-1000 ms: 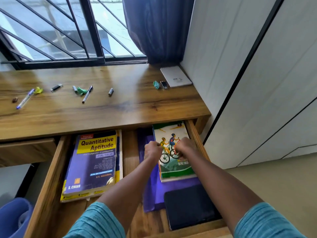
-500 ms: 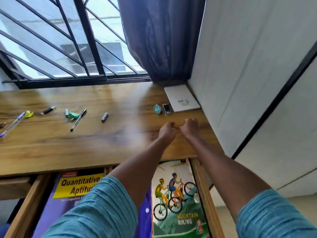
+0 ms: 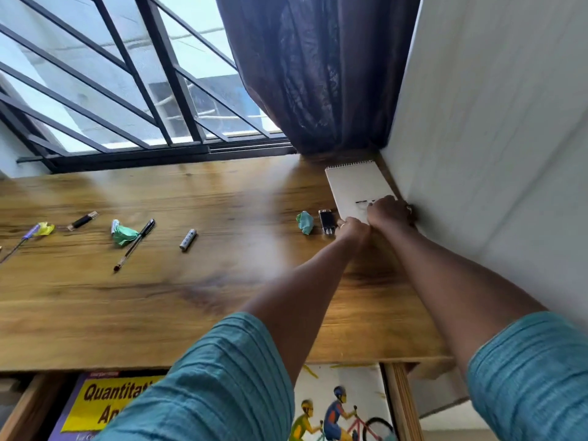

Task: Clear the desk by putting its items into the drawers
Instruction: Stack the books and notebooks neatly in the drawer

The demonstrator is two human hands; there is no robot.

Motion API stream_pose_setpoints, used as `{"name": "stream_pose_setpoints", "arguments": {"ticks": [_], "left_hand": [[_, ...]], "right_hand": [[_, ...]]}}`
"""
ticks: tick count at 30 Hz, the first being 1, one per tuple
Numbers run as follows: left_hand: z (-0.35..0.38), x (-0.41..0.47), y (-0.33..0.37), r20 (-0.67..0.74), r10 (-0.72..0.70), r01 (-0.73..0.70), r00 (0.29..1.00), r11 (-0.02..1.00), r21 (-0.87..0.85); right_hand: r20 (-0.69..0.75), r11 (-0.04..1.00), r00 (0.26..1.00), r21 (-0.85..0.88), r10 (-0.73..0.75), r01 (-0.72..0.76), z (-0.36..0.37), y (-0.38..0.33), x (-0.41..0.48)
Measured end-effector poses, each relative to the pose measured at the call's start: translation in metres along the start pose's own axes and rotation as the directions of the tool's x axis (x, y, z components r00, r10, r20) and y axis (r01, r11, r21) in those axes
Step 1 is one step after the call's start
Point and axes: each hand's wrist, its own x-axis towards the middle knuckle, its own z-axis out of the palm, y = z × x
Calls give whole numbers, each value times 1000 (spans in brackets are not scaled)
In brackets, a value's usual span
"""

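Notepad (image 3: pixel 354 186), white, spiral-bound at its far edge, has left hand (image 3: pixel 353 230) and right hand (image 3: pixel 388 214) gripping its near edge.

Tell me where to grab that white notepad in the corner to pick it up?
I'd grab the spiral notepad by its near short edge, coming from the front of the desk. It lies flat, so lift that edge first. The wall crowds its right side, and the wire binding runs along the far edge. The left hand and right hand are at that near edge.
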Motion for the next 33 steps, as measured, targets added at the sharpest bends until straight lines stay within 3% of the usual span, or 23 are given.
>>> {"name": "stream_pose_setpoints", "arguments": {"ticks": [5, 12, 14, 18, 21, 25, 28, 31, 33], "left_hand": [[10, 12, -2, -43, 23, -16, 999, 989, 147], [4, 16, -11, -61, 13, -3, 998, 988, 157], [2, 14, -15, -54, 25, -17, 998, 991, 136], [0, 14, -20, -69, 51, -53, 996, 998, -19], [-5, 8, -23, -27, 80, -84, 996, 967, -239], [-14, -11, -14, -22, 96, -95, 995, 871, -482], [-34, -38, 3, -79, 109, -131, 991, 646, -752], [-65, -63, 8, -156, 138, -198, 978, 388, -900], [-81, -79, 6, -263, 108, -284, 959, 386, -878]], "right_hand": [[0, 989, 992, -73, 130, -129, 6, -5, 16], [175, 951, 980, -306, 92, -35, -16, -13, 24], [176, 983, 979, -168, 104, -74, -16, -12, 24], [-57, 975, 984, 157, 166, -156, -34, -14, 20], [-219, 960, 969, 275, 113, -49, -54, -20, 9], [-403, 969, 910, 172, -94, 176, -74, -35, -35], [-520, 938, 812, 54, -266, 342, -79, -39, -75], [-613, 827, 688, 97, -388, 554, -76, -38, -125], [-623, 731, 562, -23, -544, 682, -67, -37, -155]]}}
